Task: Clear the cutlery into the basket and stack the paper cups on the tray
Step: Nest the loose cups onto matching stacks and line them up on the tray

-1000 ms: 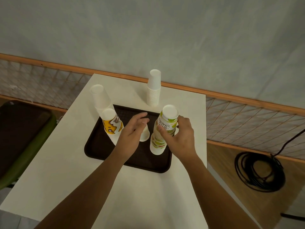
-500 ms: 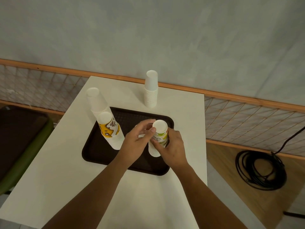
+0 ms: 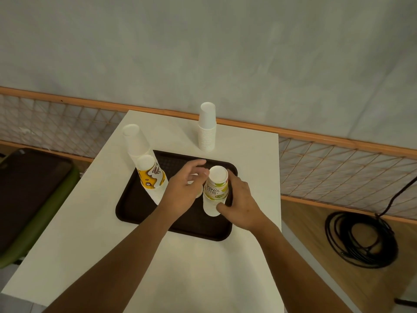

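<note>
Right hand (image 3: 241,199) grips green-printed cup stack (image 3: 215,188), unmoved near tray (image 3: 135,208) right edge. Left hand (image 3: 182,190) curled, hold unclear. Near surface (image 3: 180,263) open.

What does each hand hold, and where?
Right hand grips the green-printed paper cup stack near its base; left hand covers a small white cup, grip unclear.

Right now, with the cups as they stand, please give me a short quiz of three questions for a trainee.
1. True or false: the plain white stack at the far edge of the table stands on the tray.
2. Which hand grips the green-printed stack? A: left. B: right.
3. Fill in: the stack with the yellow cup stands on the tray's ___ side.
Key: 1 false; 2 B, the right hand; 3 left.
</note>
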A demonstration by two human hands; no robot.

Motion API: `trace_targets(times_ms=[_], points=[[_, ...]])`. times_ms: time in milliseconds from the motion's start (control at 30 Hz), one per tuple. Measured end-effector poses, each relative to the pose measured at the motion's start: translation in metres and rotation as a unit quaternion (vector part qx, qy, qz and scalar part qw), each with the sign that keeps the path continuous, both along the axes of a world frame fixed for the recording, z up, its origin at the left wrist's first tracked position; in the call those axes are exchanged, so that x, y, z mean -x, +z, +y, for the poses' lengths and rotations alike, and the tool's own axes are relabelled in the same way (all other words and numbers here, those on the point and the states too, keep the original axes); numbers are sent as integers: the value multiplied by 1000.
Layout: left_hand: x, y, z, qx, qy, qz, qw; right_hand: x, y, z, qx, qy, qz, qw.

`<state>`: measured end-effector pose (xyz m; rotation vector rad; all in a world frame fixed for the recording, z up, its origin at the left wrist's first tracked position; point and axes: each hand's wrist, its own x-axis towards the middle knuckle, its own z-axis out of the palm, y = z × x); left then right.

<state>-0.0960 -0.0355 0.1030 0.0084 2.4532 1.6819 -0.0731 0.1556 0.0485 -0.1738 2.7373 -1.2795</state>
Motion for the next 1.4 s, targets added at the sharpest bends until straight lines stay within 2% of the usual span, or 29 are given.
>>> trace_targets(times_ms=[100,233,333,500,600,700,833,933,1033,1200,1400], points=[[7,11,-3,-11,31,15,999,-1,18,21,55,-33,-36,997],[26,34,4,-39,77,38,996,12,54,39,171,-107,0,979],[46,54,13,-93,129,47,986,37,78,45,222,-152,24,963],[100,52,23,-196,221,-15,955,100,89,38,259,-199,5,945],[145,19,25,-211,258,-82,939,145,76,27,226,-202,-14,953],[187,-28,24,-128,239,-144,952,185,53,17,179,-186,-43,965],[219,-75,21,-21,231,-173,957,229,17,6,102,-132,-77,983],[238,-111,21,53,159,-186,968,253,-4,-4,60,-81,-71,992],[256,-141,24,126,93,-179,971,272,-18,-12,74,-51,-40,995],[278,-167,37,194,60,-148,968,294,-40,-24,75,-49,7,996],[285,-178,49,214,77,-92,969,301,-56,-22,80,-57,25,995]])
